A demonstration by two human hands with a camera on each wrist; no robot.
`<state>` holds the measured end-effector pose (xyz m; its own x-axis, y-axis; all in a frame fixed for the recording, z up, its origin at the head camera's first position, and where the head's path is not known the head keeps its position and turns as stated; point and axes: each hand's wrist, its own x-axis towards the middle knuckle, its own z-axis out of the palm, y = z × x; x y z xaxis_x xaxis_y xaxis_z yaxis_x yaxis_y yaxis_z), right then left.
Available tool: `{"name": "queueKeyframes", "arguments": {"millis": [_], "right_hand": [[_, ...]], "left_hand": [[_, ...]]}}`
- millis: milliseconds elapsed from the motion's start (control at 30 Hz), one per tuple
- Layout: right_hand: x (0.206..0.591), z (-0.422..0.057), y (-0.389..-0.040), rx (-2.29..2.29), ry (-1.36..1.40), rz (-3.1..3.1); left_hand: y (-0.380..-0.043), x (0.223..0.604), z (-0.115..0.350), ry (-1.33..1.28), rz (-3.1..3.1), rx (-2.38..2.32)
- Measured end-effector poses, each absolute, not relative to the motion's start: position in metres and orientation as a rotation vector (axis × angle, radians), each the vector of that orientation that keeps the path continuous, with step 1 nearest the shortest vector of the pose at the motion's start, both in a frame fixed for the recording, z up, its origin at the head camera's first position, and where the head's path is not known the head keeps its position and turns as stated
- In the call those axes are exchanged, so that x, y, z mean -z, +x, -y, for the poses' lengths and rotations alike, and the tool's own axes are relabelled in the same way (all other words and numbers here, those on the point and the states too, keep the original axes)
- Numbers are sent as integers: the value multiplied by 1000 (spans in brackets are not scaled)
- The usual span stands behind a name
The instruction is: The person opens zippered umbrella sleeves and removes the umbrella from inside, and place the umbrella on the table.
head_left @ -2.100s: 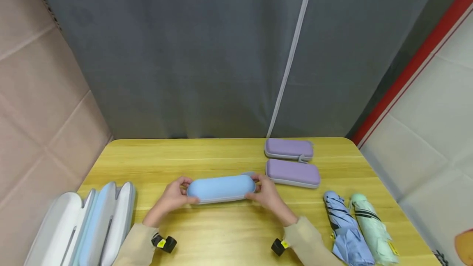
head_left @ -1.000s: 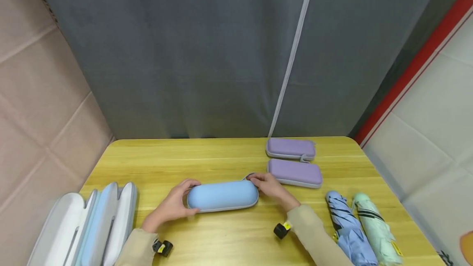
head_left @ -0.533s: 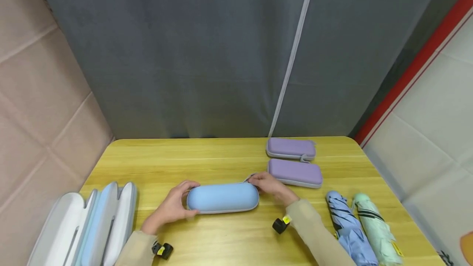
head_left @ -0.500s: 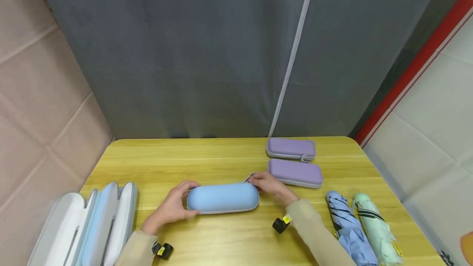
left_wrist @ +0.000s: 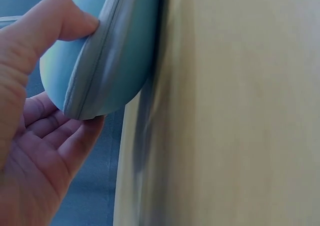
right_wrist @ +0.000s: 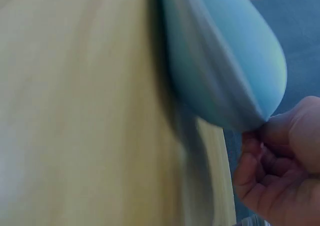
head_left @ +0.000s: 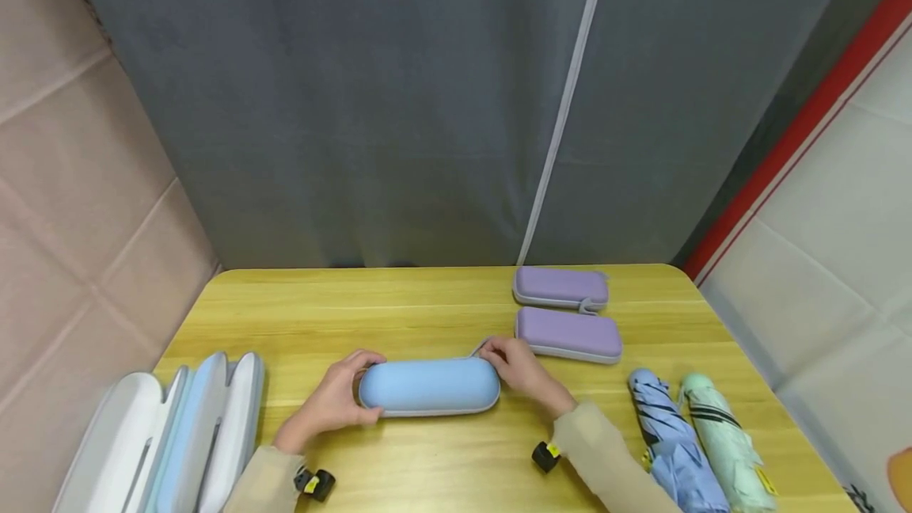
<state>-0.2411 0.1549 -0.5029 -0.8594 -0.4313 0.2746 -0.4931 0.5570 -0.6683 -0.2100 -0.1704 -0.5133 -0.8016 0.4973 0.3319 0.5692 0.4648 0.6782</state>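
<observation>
A rounded light blue zip case (head_left: pixel 430 386) with a grey zipped seam lies crosswise at the middle of the table. My left hand (head_left: pixel 335 394) grips its left end, thumb on the front and fingers behind. In the left wrist view the thumb of the left hand (left_wrist: pixel 37 85) presses beside the seam. At the other end my right hand (head_left: pixel 523 370) pinches the far right corner, by a thin grey strap (head_left: pixel 480 345). The right wrist view has the fingertips of the right hand (right_wrist: pixel 280 161) curled together at the seam's end; what they pinch is hidden.
Two purple zip cases, one near (head_left: pixel 568 334) and one far (head_left: pixel 560 286), lie behind the right hand. Folded blue (head_left: pixel 670 442) and green (head_left: pixel 723 442) umbrellas lie at right. Several white and blue cases (head_left: pixel 188 434) stand at left. A grey curtain (head_left: pixel 370 117) hangs behind the table (head_left: pixel 342 299).
The blue zip case has come lower in the view, nearer me. My right hand has shifted from gripping its end to pinching its far right corner. The left hand keeps its grip.
</observation>
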Motion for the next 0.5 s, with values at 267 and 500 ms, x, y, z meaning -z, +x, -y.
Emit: {"name": "queueKeyframes", "arguments": {"millis": [267,500], "right_hand": [[504,-166,-224,-912,786,2648],[502,-173,-209,-782,824,2638]], "left_hand": [[-207,513,172,-955,2596,1244],[-205,513,171,-904,2607,1250]]}}
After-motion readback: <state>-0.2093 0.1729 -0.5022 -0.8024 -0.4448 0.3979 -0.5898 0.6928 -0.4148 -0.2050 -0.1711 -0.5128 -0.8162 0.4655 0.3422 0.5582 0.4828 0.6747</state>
